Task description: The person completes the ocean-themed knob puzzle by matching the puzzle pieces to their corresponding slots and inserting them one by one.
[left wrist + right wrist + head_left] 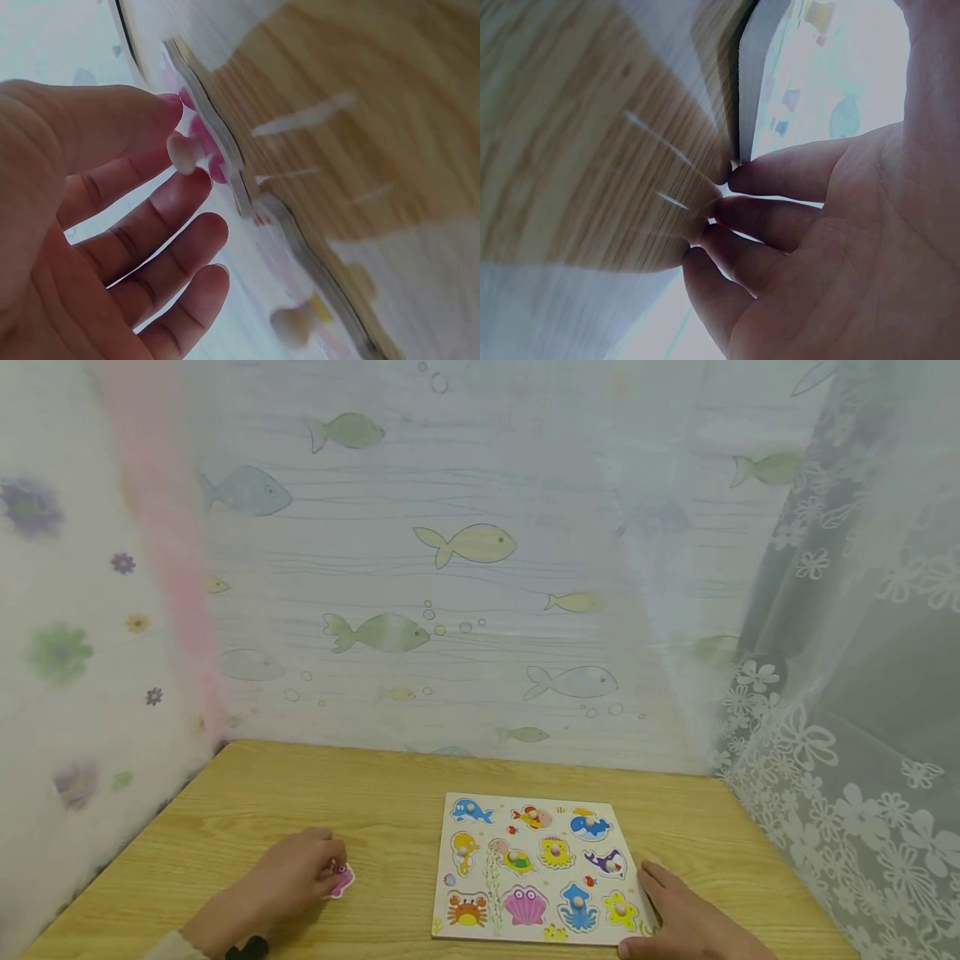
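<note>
Your left hand (288,877) is at the pink puzzle piece (341,878) on the wooden table (247,802), left of the puzzle board (442,902).

The pink puzzle piece lies flat on the near-left part of the table, well apart from the board. In the left wrist view your fingers (161,202) are loosely spread, and thumb and a fingertip touch the piece's small wooden knob (182,152). Your right hand (686,918) rests at the board's near-right corner, fingers straight and close together, their tips against the board's edge (744,97). The board carries sea-animal pieces, among them a pink shell (524,906) and an orange crab (467,909). Fish-printed curtain (465,543) hangs at the far side.
</note>
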Available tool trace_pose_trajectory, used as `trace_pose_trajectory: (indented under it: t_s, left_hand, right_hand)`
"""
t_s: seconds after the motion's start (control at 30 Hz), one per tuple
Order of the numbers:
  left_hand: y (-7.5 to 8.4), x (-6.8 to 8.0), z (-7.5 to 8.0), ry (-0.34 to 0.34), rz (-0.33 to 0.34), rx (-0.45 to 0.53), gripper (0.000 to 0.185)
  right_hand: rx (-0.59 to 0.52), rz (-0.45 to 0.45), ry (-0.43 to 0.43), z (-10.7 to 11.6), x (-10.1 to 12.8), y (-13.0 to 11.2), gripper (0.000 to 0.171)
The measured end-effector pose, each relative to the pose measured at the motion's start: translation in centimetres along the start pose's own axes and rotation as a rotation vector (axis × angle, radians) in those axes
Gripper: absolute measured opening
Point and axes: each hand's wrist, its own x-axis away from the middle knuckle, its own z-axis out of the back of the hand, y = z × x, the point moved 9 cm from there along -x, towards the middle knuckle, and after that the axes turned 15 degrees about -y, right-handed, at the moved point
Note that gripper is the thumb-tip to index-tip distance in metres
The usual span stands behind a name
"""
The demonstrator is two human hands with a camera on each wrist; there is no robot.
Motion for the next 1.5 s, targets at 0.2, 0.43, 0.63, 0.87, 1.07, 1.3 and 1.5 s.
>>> trace_pose_trajectory:
  t_s: [0.2, 0.43, 0.63, 0.87, 1.07, 1.3, 1.5]
  left_hand:
    - [-0.7, 0.2, -0.1, -0.025, 0.015, -0.013, 0.016]
    - [-0.8, 0.3, -0.2, -0.033, 0.0, 0.0, 0.017]
    - [-0.7, 0.2, -0.2, -0.026, -0.003, 0.02, 0.019]
    - [-0.8, 0.1, -0.2, -0.031, 0.012, 0.049, 0.019]
    - [-0.5, -0.5, 0.2, -0.029, 0.006, 0.059, 0.018]
    - [1.0, -2.2, 0.7, -0.004, -0.057, 0.032, 0.017]
    - [3.1, -4.0, 0.7, 0.008, -0.085, 0.035, 0.016]
  right_hand:
    - [0.003, 0.025, -0.007, 0.0, 0.0, 0.0, 0.109]
    - [0.011, 0.029, -0.002, 0.0, -0.1, 0.0, 0.111]
    - [0.007, 0.032, 0.001, 0.0, 0.0, -0.1, 0.112]
    - [0.011, 0.029, 0.004, 0.0, 0.2, -0.2, 0.111]
    - [0.015, 0.042, 0.007, 0.1, 0.2, -0.2, 0.109]
    - [0.012, 0.024, 0.009, 0.1, 0.1, 0.0, 0.112]
    - [0.001, 0.004, -0.011, 0.0, -0.1, 0.1, 0.112]
